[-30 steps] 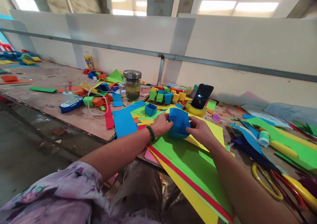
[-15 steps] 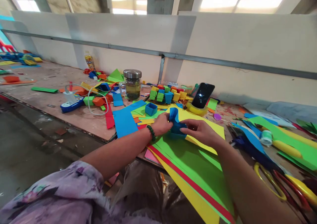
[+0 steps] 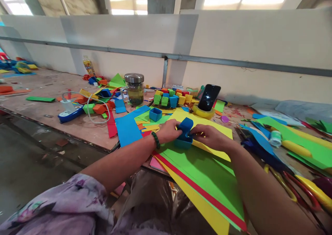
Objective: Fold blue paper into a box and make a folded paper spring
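Bent over and curled is now the upper flap (image 3: 187,124) of the blue piece (image 3: 183,143), which stood tall and flat one second ago; so its folding looks, I judge, more advanced. With my left hand (image 3: 169,131) I grip its left side. My right hand (image 3: 210,136) has fingertips at its right edge, but I cannot tell if they pinch. It is over the green sheet (image 3: 202,169), nearer to me than the small blue box (image 3: 155,115).
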Demonstrator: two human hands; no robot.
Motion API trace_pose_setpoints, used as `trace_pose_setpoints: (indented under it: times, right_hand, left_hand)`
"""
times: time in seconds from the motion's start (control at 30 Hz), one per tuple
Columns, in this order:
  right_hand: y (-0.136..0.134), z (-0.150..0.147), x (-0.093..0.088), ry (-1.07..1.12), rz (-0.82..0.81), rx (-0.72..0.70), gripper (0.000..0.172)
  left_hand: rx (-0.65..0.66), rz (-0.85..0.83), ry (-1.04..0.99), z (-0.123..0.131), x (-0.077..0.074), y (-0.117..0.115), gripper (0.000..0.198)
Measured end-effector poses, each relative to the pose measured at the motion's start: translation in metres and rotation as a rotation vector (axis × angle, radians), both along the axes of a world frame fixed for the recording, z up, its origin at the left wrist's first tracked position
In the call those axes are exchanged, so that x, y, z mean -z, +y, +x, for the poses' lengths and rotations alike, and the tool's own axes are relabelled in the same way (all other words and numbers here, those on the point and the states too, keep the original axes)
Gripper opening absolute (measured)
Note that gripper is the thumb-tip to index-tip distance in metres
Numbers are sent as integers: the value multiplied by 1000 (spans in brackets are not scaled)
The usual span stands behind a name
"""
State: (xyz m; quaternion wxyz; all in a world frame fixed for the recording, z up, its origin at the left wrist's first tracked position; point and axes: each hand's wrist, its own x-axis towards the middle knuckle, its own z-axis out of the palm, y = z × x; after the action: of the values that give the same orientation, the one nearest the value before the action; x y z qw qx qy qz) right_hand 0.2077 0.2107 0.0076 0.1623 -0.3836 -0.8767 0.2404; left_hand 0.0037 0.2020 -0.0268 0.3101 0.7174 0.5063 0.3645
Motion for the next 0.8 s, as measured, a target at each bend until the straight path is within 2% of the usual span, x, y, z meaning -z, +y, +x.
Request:
trace_pose_setpoints:
  times: [0.13, 0.3, 0.4, 0.47, 0.57, 0.8]
  right_hand:
    - [0, -3, 0, -72, -36, 10, 32]
    - [-2, -10, 4, -96, -25, 97, 31]
    - [-3, -16, 8, -112, 14, 166, 39]
    - [-4, -19, 10, -116, 26, 203, 43]
    - [-7, -21, 11, -99, 21, 226, 40]
    - [-4, -17, 3, 44, -129, 113, 37]
  left_hand:
    - [51, 8, 72, 0, 3, 1, 20]
    - [74, -34, 71, -1, 8, 4, 25]
    - [49, -41, 83, 0, 4, 4, 26]
    - [23, -58, 85, 1, 0, 2, 34]
    - [-15, -88, 94, 1, -7, -1, 43]
    - [-21, -131, 66, -1, -7, -2, 23]
